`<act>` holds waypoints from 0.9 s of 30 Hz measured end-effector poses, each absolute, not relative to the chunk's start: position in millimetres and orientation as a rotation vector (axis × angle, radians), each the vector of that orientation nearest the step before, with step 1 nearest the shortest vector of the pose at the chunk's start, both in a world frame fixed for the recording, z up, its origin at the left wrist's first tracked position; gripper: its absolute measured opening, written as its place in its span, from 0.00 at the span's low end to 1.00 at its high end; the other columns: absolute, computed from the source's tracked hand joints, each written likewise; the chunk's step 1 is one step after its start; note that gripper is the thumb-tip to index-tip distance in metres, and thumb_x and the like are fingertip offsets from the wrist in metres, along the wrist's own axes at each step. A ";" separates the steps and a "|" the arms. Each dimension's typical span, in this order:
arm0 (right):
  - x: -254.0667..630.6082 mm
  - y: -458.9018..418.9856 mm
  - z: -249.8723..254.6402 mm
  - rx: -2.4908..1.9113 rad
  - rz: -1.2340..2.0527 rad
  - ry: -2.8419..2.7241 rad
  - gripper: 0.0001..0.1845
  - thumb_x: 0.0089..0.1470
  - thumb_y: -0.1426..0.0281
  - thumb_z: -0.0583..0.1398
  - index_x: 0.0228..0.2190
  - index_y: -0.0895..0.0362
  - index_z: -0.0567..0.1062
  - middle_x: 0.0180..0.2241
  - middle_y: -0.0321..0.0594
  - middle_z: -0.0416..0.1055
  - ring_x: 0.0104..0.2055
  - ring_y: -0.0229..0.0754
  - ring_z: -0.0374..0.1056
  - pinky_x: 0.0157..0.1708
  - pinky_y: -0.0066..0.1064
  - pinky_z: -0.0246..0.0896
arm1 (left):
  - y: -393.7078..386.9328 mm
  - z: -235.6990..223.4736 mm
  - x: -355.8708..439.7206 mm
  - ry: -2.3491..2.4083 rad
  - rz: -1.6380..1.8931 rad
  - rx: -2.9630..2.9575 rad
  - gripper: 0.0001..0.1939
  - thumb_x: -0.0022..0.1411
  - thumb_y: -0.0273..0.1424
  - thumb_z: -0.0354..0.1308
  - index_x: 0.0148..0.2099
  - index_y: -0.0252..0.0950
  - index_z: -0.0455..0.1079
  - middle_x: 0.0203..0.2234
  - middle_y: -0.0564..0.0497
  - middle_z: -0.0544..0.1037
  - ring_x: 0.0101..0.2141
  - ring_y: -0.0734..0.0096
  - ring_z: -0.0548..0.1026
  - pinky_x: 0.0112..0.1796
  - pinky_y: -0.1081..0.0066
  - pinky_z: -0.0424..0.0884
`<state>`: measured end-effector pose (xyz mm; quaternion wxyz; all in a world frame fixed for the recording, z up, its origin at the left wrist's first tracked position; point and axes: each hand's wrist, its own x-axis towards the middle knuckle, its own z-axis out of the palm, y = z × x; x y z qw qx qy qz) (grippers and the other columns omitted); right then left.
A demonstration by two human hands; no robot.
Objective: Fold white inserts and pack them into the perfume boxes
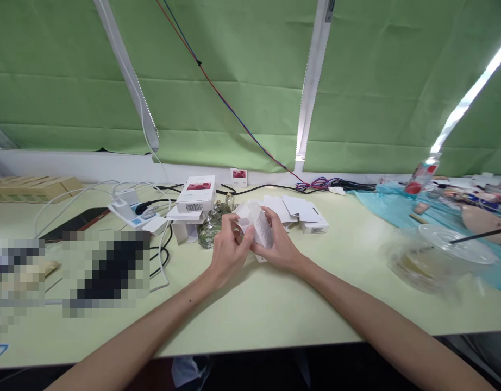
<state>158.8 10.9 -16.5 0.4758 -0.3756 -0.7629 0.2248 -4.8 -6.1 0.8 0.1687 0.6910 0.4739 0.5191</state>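
Both hands meet over the middle of the table, closed around a small white carton (262, 228) with raised flaps. My left hand (229, 247) grips its left side with thumb and fingers. On its right side, my right hand (281, 244) has fingers behind and thumb in front. The carton's lower part is partly hidden by the fingers. Just left of the hands are a glass object (210, 231) and a white box with a red picture (196, 193). Flat white card pieces (301, 209) and another white box (315, 226) lie behind on the right.
A power strip (126, 212) with cables and a dark phone-like slab (77, 224) lie left. Yellowish boxes (34, 189) stand farther back. To the right are a blurred plastic cup (430, 263) with a straw, blue sheeting (389, 209) and a bottle (422, 176). A small picture box (238, 177) stands behind.
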 end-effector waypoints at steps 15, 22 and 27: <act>164.6 10.7 -16.8 -0.850 0.504 -1.934 0.46 0.53 0.57 0.65 0.65 0.51 0.51 0.63 0.50 0.56 0.67 0.51 0.54 0.66 0.48 0.53 | -3.7 5.0 -4.5 1.350 1.515 1.895 0.16 0.63 0.42 0.57 0.37 0.41 0.52 0.24 0.61 0.60 0.16 0.80 0.64 0.19 0.76 0.58; 165.4 10.1 -15.8 -0.877 0.500 -1.927 0.34 0.63 0.56 0.57 0.64 0.51 0.53 0.62 0.48 0.58 0.66 0.49 0.55 0.66 0.47 0.52 | -4.8 3.9 -4.2 1.331 1.506 1.935 0.11 0.66 0.40 0.52 0.41 0.40 0.54 0.23 0.60 0.61 0.16 0.79 0.62 0.19 0.75 0.57; 165.7 10.7 -13.5 -0.861 0.460 -1.883 0.25 0.68 0.58 0.48 0.62 0.51 0.57 0.59 0.46 0.62 0.62 0.47 0.59 0.63 0.44 0.56 | -5.3 1.7 -5.8 1.334 1.508 1.980 0.09 0.69 0.40 0.48 0.44 0.40 0.58 0.20 0.60 0.60 0.16 0.76 0.62 0.19 0.74 0.56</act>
